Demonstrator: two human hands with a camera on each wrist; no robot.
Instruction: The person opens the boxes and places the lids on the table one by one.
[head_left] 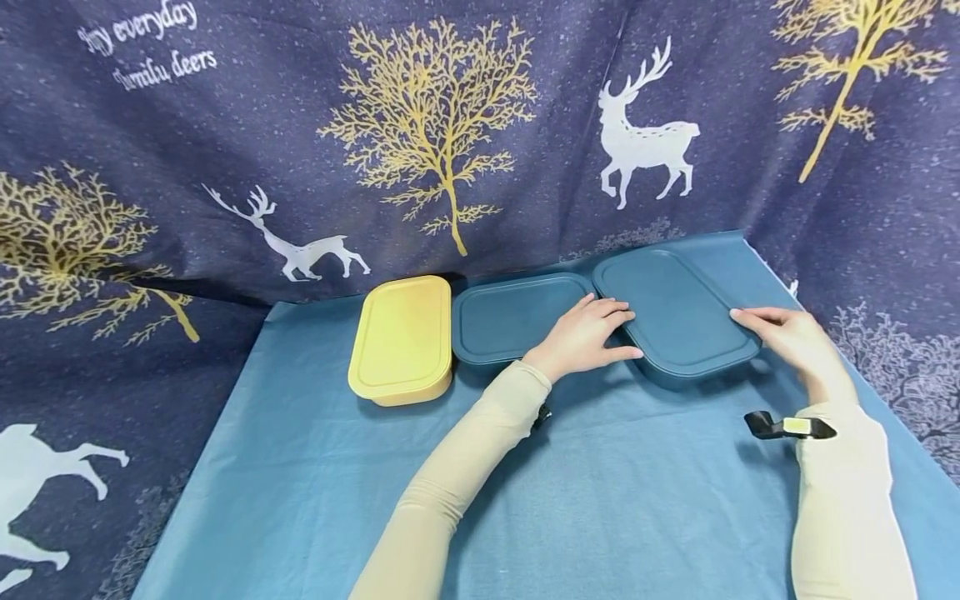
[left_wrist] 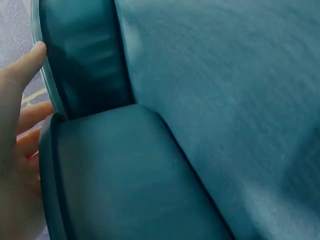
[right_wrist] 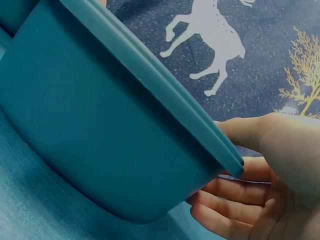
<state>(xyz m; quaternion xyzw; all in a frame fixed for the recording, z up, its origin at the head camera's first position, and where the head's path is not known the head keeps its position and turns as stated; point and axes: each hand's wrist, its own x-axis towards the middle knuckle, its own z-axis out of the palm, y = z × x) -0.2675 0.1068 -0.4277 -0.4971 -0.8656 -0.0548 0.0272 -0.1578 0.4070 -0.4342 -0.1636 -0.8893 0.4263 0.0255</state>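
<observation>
A dark blue box with a fitted lid (head_left: 675,308) stands at the right of the table, angled a little. My right hand (head_left: 787,333) holds its right edge, thumb on the lid and fingers beneath the rim (right_wrist: 175,107). My left hand (head_left: 588,333) is at the box's left edge, fingers spread and fairly straight, thumb tip on the rim in the left wrist view. Below that hand lies a second dark blue lidded box (head_left: 517,317), its corner close against the first. In the left wrist view its side wall (left_wrist: 115,170) fills the lower middle.
A yellow lidded box (head_left: 405,333) stands left of the blue ones. All three sit along the back of a table with a blue cloth (head_left: 637,500). Behind hangs a dark blue curtain (head_left: 285,108) printed with trees and deer.
</observation>
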